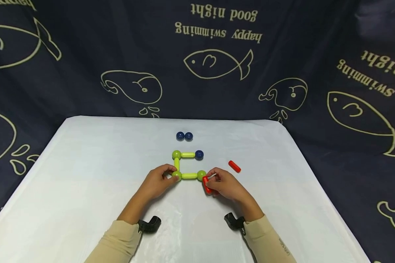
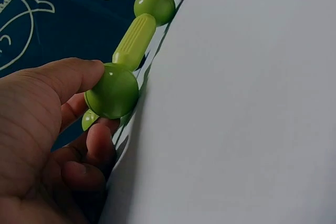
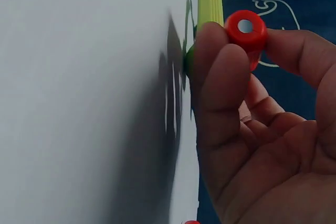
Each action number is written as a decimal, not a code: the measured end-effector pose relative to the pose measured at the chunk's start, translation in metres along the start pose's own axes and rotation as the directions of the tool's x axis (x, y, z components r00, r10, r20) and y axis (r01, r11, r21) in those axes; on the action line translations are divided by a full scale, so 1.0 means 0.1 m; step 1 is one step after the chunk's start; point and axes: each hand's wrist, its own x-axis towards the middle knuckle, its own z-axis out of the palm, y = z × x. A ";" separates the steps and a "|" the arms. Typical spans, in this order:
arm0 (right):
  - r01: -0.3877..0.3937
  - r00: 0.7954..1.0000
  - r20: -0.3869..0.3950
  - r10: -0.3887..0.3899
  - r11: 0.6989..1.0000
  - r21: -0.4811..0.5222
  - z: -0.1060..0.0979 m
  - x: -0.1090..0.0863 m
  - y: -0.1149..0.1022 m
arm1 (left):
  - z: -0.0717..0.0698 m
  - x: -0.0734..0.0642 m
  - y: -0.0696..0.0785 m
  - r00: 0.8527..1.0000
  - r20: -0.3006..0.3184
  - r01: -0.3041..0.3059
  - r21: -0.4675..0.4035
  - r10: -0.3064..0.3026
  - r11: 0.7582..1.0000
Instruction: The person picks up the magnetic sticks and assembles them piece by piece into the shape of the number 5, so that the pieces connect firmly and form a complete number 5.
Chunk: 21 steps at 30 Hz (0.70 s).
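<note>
A lower-left green ball [image 1: 177, 176] sits between the thumb and fingers of my left hand [image 1: 156, 183]. Yellow-green rods join it to an upper green ball [image 1: 176, 155] and to a right-hand green ball [image 1: 201, 175]. From the upper ball, another rod [image 1: 188, 155] runs to a dark blue ball [image 1: 199, 155]. My right hand [image 1: 226, 186] pinches a red rod [image 1: 206, 185] close beside the right-hand ball; whether they touch I cannot tell. In the right wrist view a silvery disc shows in the end of the red rod [image 3: 247, 31].
Two loose dark blue balls [image 1: 184, 136] sit side by side beyond the joined pieces. Another red rod [image 1: 234, 166] lies to the right, past my right hand. White covering spreads over the table [image 1: 85, 164], and a dark cloth with fish drawings [image 1: 217, 95] hangs behind.
</note>
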 end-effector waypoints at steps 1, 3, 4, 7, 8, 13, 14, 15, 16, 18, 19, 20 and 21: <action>-0.003 1.000 0.004 0.003 1.000 0.006 0.01 0.00 0.00 | 0.00 0.00 -0.01 1.000 -0.003 -0.001 -0.002 0.001 1.000; -0.011 1.000 0.011 0.011 1.000 0.016 0.01 0.00 0.01 | -0.01 0.00 -0.02 1.000 -0.007 -0.007 0.001 0.007 1.000; -0.017 1.000 0.014 0.016 1.000 0.022 0.02 0.00 0.02 | -0.01 0.00 -0.02 1.000 -0.008 -0.009 0.000 0.009 1.000; -0.032 0.999 0.023 0.032 0.999 0.026 0.02 0.01 0.04 | 0.00 0.00 -0.02 1.000 -0.011 -0.009 0.006 0.009 1.000; -0.035 0.999 0.026 0.034 0.999 0.026 0.02 0.01 0.04 | 0.00 0.00 -0.01 1.000 -0.012 -0.007 0.006 0.007 1.000; -0.030 0.999 0.017 0.030 0.999 0.025 0.05 -0.02 0.01 | 0.01 0.00 -0.02 1.000 -0.018 -0.006 -0.008 0.006 1.000; -0.031 0.999 0.014 0.030 0.999 0.023 0.06 -0.03 -0.01 | 0.01 0.00 -0.02 1.000 -0.019 -0.011 -0.011 0.011 1.000; -0.031 0.999 0.012 0.030 0.999 0.023 0.06 -0.03 -0.02 | 0.01 0.00 -0.03 1.000 -0.021 -0.017 -0.012 0.016 1.000; -0.031 0.999 0.010 0.031 0.999 0.022 0.07 -0.04 -0.03 | 0.01 0.00 -0.03 0.999 -0.023 -0.024 -0.014 0.023 1.000; -0.032 0.999 0.014 0.032 0.999 0.029 0.07 -0.04 -0.04 | 0.01 0.00 -0.03 0.999 -0.027 -0.031 -0.013 0.031 0.999; -0.028 0.999 0.018 0.027 0.999 0.031 0.07 -0.03 -0.03 | 0.01 0.00 -0.04 0.999 -0.029 -0.033 -0.013 0.033 0.999; -0.024 1.000 0.022 0.023 0.999 0.036 0.07 -0.02 -0.01 | 0.01 0.00 -0.04 0.999 -0.030 -0.033 -0.010 0.033 0.999; -0.018 1.000 0.026 0.017 0.999 0.041 0.08 -0.02 0.00 | 0.01 0.00 -0.04 0.999 -0.031 -0.032 -0.010 0.032 0.999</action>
